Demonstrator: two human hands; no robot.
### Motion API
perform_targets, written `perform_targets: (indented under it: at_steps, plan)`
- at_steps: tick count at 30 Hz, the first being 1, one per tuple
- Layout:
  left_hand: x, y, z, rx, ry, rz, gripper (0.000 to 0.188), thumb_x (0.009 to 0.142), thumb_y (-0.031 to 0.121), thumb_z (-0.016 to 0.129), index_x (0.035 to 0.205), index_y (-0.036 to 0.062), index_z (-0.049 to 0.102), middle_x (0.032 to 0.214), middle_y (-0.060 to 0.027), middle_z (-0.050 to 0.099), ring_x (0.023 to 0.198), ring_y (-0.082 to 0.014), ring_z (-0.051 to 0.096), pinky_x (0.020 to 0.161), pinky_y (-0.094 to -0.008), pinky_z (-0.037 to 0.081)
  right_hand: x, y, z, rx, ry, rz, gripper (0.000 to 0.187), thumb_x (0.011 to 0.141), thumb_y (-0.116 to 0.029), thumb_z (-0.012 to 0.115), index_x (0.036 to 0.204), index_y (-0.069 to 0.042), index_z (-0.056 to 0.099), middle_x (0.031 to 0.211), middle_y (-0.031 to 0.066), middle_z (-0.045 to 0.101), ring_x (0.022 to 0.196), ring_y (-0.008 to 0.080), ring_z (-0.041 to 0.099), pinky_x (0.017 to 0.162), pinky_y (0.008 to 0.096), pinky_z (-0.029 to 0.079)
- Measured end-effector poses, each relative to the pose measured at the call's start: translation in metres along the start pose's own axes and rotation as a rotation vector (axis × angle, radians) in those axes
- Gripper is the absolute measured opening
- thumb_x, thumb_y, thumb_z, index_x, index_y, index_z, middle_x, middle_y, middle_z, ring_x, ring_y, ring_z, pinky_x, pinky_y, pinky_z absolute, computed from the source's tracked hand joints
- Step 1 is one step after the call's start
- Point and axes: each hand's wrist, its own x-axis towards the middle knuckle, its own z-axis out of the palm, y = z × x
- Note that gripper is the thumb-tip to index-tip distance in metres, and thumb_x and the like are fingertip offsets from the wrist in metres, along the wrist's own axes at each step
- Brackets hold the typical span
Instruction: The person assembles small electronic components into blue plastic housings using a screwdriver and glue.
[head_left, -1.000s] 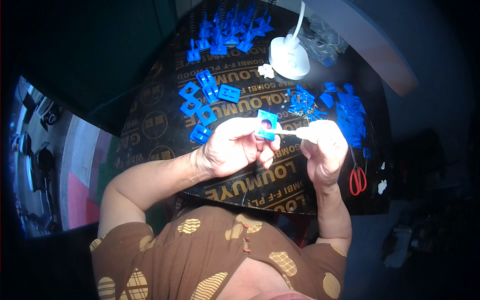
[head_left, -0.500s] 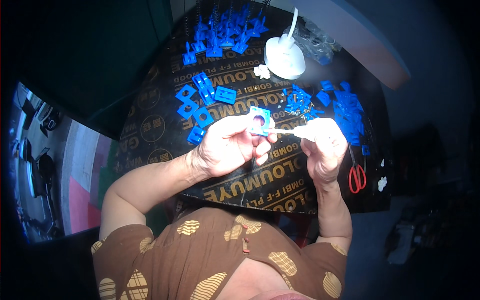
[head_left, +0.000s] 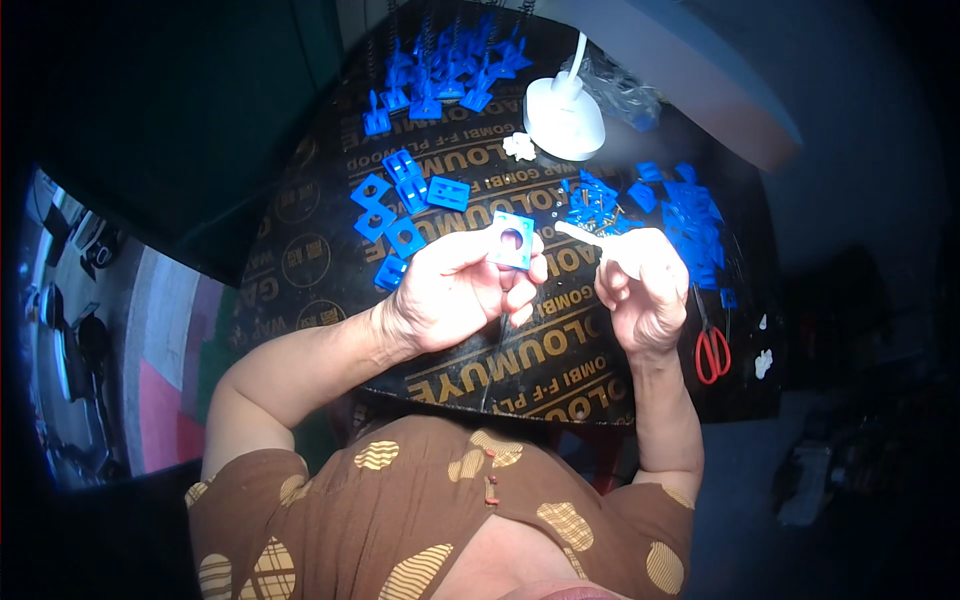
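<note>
Two hands up: left hand [head_left: 455,290] grips blue plate [head_left: 512,240] (hole facing camera), right hand [head_left: 640,285] pinches white stick [head_left: 585,235] pointing left at it.

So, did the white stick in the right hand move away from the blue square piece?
Yes. The white stick was touching the blue square piece; now it is apart, nearer the red scissors.

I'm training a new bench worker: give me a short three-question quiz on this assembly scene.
1. What does the left hand hold?
2. True or false: the red scissors lie by the left hand.
3. The white lamp base stands: A) at the board's far side, B) at the near edge, C) on the floor.

Key:
1. A blue square plate with a round hole.
2. False: they lie to the right of the right hand, which holds a thin white piece.
3. A.
</note>
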Motion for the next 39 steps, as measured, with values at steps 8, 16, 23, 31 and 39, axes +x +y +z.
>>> perform_targets:
  at_steps: [8, 16, 23, 31, 39]
  plan:
    - [0.003, 0.002, 0.0, 0.034, 0.015, 0.025, 0.042, 0.094, 0.037, 0.045, 0.117, 0.0022, 0.051, 0.103, -0.0149, 0.057, 0.086, -0.0249, 0.054, 0.073, -0.0389, 0.044, -0.002, -0.013, 0.014, -0.205, -0.17, 0.094, 0.03, 0.088, 0.002, 0.052, 0.116, 0.01, 0.047, 0.094, 0.0162, 0.063, 0.083, 0.0207, 0.064, 0.082, 0.032, 0.051]
    - [0.006, 0.006, 0.001, 0.02, 0.037, 0.015, 0.039, 0.094, 0.033, 0.049, 0.116, 0.0001, 0.052, 0.104, -0.015, 0.057, 0.086, -0.0245, 0.054, 0.075, -0.0385, 0.044, -0.043, -0.031, 0.034, -0.249, 0.018, 0.224, 0.023, 0.089, 0.0, 0.06, 0.111, 0.004, 0.056, 0.102, 0.0092, 0.063, 0.093, 0.0157, 0.064, 0.086, 0.0284, 0.051]
    - [0.009, 0.012, -0.001, 0.055, 0.034, 0.051, 0.042, 0.097, 0.036, 0.044, 0.12, 0.0017, 0.053, 0.104, -0.0117, 0.056, 0.076, -0.0194, 0.045, 0.072, -0.0342, 0.036, -0.109, -0.034, 0.002, -0.669, 0.432, -0.154, 0.023, 0.086, -0.005, 0.065, 0.107, 0.003, 0.061, 0.09, 0.0013, 0.052, 0.082, 0.0087, 0.054, 0.072, 0.0224, 0.045]
    - [0.009, 0.021, 0.011, 0.1, 0.077, 0.175, 0.04, 0.099, 0.032, 0.043, 0.119, -0.0019, 0.052, 0.102, -0.0115, 0.052, 0.074, -0.017, 0.041, 0.066, -0.0304, 0.035, -0.155, -0.039, -0.046, -1.351, 0.859, -0.033, 0.023, 0.08, -0.007, 0.07, 0.102, -0.001, 0.064, 0.084, 0.0113, 0.064, 0.07, 0.021, 0.061, 0.064, 0.032, 0.048]
    - [-0.001, 0.042, 0.019, 0.153, 0.018, 0.269, 0.039, 0.098, 0.032, 0.044, 0.118, -0.0014, 0.052, 0.102, -0.0114, 0.055, 0.074, -0.0179, 0.042, 0.068, -0.0317, 0.035, -0.157, -0.032, -0.052, -1.688, 0.782, -0.056, 0.02, 0.08, -0.009, 0.068, 0.094, 0.003, 0.062, 0.091, 0.0164, 0.061, 0.089, 0.035, 0.056, 0.077, 0.0443, 0.046]
